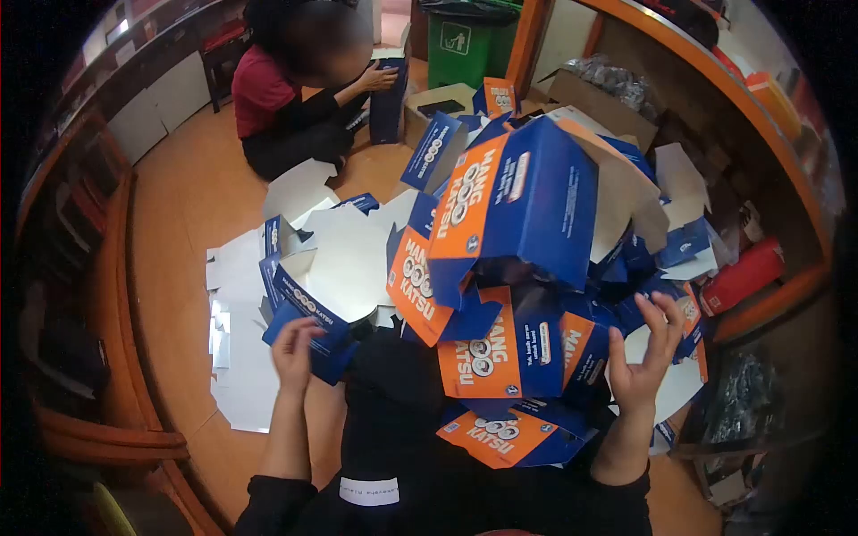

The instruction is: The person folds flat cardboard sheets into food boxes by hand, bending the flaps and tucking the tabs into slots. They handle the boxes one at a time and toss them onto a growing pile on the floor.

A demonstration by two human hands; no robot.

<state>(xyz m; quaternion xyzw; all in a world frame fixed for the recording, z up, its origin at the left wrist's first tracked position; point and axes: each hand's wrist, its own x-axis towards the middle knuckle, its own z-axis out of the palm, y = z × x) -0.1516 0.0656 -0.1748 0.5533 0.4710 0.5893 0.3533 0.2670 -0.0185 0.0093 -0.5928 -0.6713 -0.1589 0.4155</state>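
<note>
Box stack stands between hands, long axis upright, top box tilted. Right hand nearer, open, fingers spread beside stack. Left hand closed on flat box, left of stack.

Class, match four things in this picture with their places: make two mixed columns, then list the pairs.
1 green plastic bin
2 flat white cardboard sheets
3 long red packet
4 left hand

A on the floor, left side
B on a blue cardboard box
C far end, top of view
D right, by the wooden shelf

Pairs: 1-C, 2-A, 3-D, 4-B
</note>
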